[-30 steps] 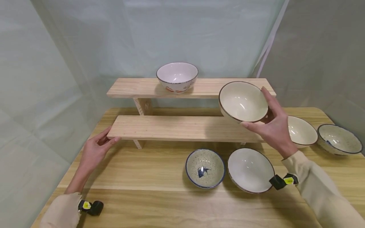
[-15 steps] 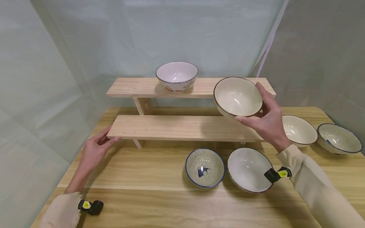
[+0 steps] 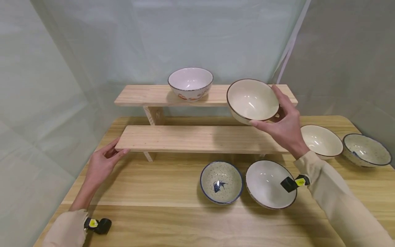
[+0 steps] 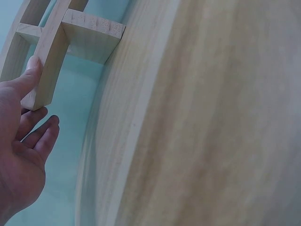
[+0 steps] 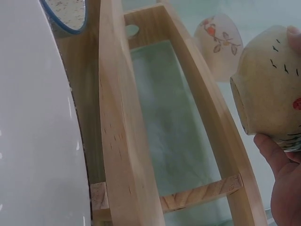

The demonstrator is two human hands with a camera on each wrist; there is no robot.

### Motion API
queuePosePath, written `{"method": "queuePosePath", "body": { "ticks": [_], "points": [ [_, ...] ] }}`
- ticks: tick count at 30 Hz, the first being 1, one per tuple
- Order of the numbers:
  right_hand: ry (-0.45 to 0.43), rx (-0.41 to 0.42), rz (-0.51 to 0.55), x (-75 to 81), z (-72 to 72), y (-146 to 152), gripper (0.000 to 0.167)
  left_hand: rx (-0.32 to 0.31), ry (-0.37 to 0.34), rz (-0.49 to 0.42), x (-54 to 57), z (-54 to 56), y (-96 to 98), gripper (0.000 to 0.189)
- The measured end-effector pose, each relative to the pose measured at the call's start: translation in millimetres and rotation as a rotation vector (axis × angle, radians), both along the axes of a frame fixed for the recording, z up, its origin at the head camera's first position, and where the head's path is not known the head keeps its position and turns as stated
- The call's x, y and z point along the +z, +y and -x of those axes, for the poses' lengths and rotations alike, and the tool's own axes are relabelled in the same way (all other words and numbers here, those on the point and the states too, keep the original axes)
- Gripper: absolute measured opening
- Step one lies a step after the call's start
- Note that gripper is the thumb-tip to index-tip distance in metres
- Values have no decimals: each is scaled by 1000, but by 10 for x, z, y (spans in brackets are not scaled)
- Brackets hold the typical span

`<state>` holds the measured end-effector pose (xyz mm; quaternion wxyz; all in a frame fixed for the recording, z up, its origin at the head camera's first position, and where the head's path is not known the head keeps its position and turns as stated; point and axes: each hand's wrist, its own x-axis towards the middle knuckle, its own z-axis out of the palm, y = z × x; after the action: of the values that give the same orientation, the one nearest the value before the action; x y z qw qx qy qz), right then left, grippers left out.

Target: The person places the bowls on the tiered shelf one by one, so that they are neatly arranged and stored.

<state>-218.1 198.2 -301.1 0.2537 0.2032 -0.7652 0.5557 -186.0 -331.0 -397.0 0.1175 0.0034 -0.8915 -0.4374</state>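
Observation:
My right hand [image 3: 285,128] grips a cream bowl [image 3: 253,99] with a brown rim by its right side. The bowl is tilted toward me, raised in front of the right part of the two-tier wooden shelf [image 3: 185,137]. In the right wrist view, the outside of this cream bowl [image 5: 265,84] shows dark marks and a red spot. My left hand [image 3: 102,164] holds the left end of the lower shelf board, thumb and fingers about its corner [image 4: 40,89]. On the upper board sits a white bowl [image 3: 190,85] with orange-red decoration.
In front of the shelf stand a speckled bowl [image 3: 221,181] with a blue fish and a white dark-rimmed bowl [image 3: 268,183]. To the right are another cream bowl [image 3: 322,140] and a speckled blue-rimmed bowl [image 3: 367,151]. Pale sheeting [image 3: 216,34] hangs behind the wooden table [image 3: 148,219].
My right hand has moved the cream bowl left and upward, closer to the upper board and the white bowl. The left hand stays at the lower board's end.

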Motion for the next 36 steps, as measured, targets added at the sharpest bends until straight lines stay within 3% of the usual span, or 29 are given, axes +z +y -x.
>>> {"method": "queuePosePath", "body": {
  "ticks": [20,28,36],
  "points": [
    [-57,-8,20,70,99,-103,101,1,6,14,-2,-18,1,70],
    [-111,-21,-2,97,190,-122,101,10,4,16,-1,-20,-7,70],
    [-110,-10,16,106,263,-161,101,10,-7,13,5,-31,11,70]
  ]
}}
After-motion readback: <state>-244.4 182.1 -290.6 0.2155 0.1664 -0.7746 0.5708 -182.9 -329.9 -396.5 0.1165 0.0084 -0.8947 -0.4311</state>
